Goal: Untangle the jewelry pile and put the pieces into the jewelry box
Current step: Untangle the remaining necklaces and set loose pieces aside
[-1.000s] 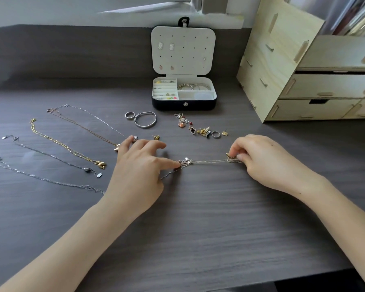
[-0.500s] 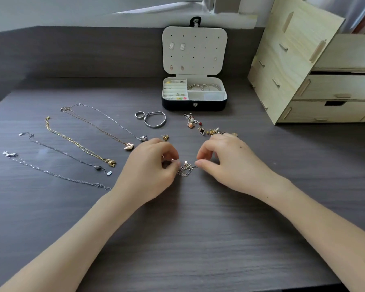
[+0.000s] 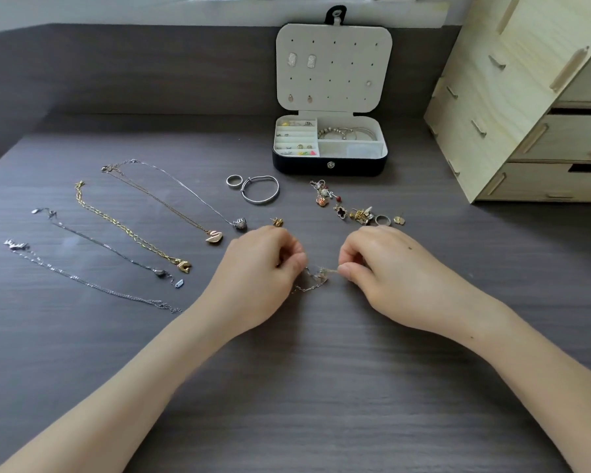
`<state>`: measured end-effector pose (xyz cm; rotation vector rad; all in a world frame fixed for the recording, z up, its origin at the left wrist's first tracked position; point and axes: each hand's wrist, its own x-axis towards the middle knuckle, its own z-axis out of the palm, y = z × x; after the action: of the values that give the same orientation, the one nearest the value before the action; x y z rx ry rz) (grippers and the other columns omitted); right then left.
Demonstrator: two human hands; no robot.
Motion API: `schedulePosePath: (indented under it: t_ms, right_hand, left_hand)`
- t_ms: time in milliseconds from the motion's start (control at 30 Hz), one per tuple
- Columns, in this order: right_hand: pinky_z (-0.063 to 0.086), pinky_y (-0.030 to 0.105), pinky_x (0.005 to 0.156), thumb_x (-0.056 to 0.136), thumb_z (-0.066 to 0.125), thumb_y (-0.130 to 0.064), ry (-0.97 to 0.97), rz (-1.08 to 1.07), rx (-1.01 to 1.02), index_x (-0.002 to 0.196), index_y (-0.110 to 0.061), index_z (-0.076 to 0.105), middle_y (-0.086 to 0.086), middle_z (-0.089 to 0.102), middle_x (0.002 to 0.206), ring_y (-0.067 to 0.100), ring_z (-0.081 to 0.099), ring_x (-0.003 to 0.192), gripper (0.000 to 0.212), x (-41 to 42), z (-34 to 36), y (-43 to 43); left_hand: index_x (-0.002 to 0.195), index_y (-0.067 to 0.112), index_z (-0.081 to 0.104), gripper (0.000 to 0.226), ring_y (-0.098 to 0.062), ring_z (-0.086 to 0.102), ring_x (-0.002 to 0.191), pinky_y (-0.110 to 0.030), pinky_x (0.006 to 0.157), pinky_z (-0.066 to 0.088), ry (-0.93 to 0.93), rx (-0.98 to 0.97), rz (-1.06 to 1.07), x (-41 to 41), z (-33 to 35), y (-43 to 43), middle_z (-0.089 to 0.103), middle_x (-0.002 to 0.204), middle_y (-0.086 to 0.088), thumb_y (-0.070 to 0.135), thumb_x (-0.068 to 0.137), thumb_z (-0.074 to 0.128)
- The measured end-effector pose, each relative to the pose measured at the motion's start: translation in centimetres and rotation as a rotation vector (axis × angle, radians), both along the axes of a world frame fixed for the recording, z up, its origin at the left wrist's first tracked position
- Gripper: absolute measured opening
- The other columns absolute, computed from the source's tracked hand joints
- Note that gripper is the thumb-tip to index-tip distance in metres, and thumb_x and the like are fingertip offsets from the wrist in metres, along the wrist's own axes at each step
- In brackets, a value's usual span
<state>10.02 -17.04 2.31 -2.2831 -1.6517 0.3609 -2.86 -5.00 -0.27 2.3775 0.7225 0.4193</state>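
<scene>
While the open jewelry box (image 3: 330, 163) stands at the back of your bench (image 3: 321, 370), necklaces (image 3: 130, 230) lie in separate lines to the left. A ring (image 3: 234, 181) and a bangle (image 3: 260, 190) sit near the box, and loose earrings (image 3: 359, 213) lie just beyond your right hand (image 3: 396, 271). A wooden drawer unit (image 3: 512, 114) stands far right. Both your hands are curled: your left hand (image 3: 253, 268) and the right each pinch the tangled chain (image 3: 316, 278) between them.

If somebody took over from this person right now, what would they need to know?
Hands: the left hand and the right hand both pinch a small tangled chain near the middle of the table.
Done: five necklaces lie straightened out at the left; bracelets sit in the open jewelry box.
Left: free this chain, then box the necklaces, the bangle, the ring and the loose charms and earrings.
</scene>
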Motion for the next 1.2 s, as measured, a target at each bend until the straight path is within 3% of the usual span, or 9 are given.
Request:
schedulePosePath:
  t_ms: [167,300,367,433,600,700,867,1000,1200]
  right_hand:
    - [0.029,0.019,0.064,0.097,0.045,-0.022,0.127,-0.019,-0.03,0.076,-0.03,0.039,-0.015,0.047,0.08,0.005,0.041,0.078,0.024,0.5,0.8,-0.7]
    - [0.036,0.014,0.061,0.096,0.045,-0.016,0.299,-0.048,-0.01,0.08,-0.023,0.047,-0.012,0.06,0.074,0.001,0.048,0.067,0.018,0.4,0.9,-0.7]
    - [0.038,0.014,0.058,0.095,0.047,-0.016,0.366,-0.057,0.024,0.081,-0.022,0.049,-0.01,0.062,0.065,0.001,0.05,0.059,0.016,0.3,0.8,-0.6]
    - [0.037,0.014,0.055,0.092,0.054,-0.022,0.404,-0.06,0.058,0.083,-0.025,0.053,-0.008,0.058,0.057,0.002,0.049,0.053,0.01,0.3,0.7,-0.5]
    - [0.03,0.019,0.051,0.084,0.065,-0.033,0.211,-0.104,0.101,0.073,-0.031,0.062,-0.009,0.047,0.05,0.004,0.046,0.056,0.012,0.4,0.2,-0.3]
    - [0.029,0.018,0.05,0.085,0.064,-0.033,0.23,-0.134,0.148,0.069,-0.032,0.062,-0.015,0.049,0.049,0.005,0.046,0.054,0.016,0.6,0.2,-0.4]
    - [0.029,0.015,0.045,0.086,0.066,-0.031,0.451,-0.148,0.206,0.073,-0.022,0.071,-0.006,0.044,0.044,0.006,0.035,0.041,0.016,1.0,0.9,-0.5]
    - [0.032,0.011,0.044,0.086,0.065,-0.033,0.553,-0.158,0.191,0.075,-0.023,0.073,-0.004,0.047,0.039,0.008,0.039,0.037,0.017,1.5,1.5,-0.8]
    - [0.034,0.02,0.052,0.074,0.063,-0.046,0.719,-0.128,0.314,0.079,-0.028,0.076,0.006,0.054,0.047,0.021,0.041,0.05,0.023,2.3,1.7,-0.9]
  left_hand:
    - [0.073,0.029,0.047,0.025,-0.014,0.055,0.076,-0.032,0.075,0.043,-0.068,-0.132,0.022,-0.3,0.3,0.0,0.059,0.076,0.01,0.015,0.093,0.054]
    - [0.079,0.02,0.045,0.022,0.004,0.055,0.068,-0.015,0.066,0.041,-0.144,-0.219,-0.028,-0.3,0.2,-0.4,0.064,0.072,0.018,0.006,0.095,0.048]
    - [0.079,0.017,0.043,0.023,0.001,0.054,0.064,-0.012,0.064,0.04,-0.192,-0.272,-0.056,-0.3,0.1,-0.4,0.065,0.068,0.015,0.001,0.096,0.044]
    - [0.08,0.02,0.042,0.025,-0.005,0.05,0.061,-0.02,0.062,0.04,-0.201,-0.277,-0.066,-0.3,0.1,-0.3,0.063,0.066,0.015,0.002,0.096,0.044]
    - [0.08,0.021,0.042,0.021,-0.006,0.04,0.055,-0.018,0.055,0.031,-0.214,-0.25,-0.07,-0.3,-0.3,-0.1,0.056,0.062,0.016,0.009,0.097,0.042]
    - [0.083,0.018,0.041,0.018,-0.005,0.041,0.055,-0.017,0.055,0.03,-0.206,-0.209,-0.034,-0.4,-0.3,0.1,0.053,0.06,0.017,0.006,0.097,0.042]
    - [0.085,0.02,0.04,0.015,-0.01,0.043,0.059,-0.03,0.06,0.031,-0.189,-0.118,0.05,-0.6,0.1,0.1,0.048,0.062,0.011,0.01,0.096,0.043]
    - [0.092,0.014,0.039,0.006,-0.014,0.042,0.061,-0.033,0.06,0.021,-0.156,0.001,0.111,-0.8,0.4,0.2,0.045,0.065,0.013,0.012,0.097,0.042]
    - [0.096,0.017,0.034,0.004,-0.032,0.05,0.083,-0.035,0.061,0.018,-0.04,0.105,0.233,-0.9,0.3,0.4,0.055,0.082,0.0,0.017,0.099,0.037]
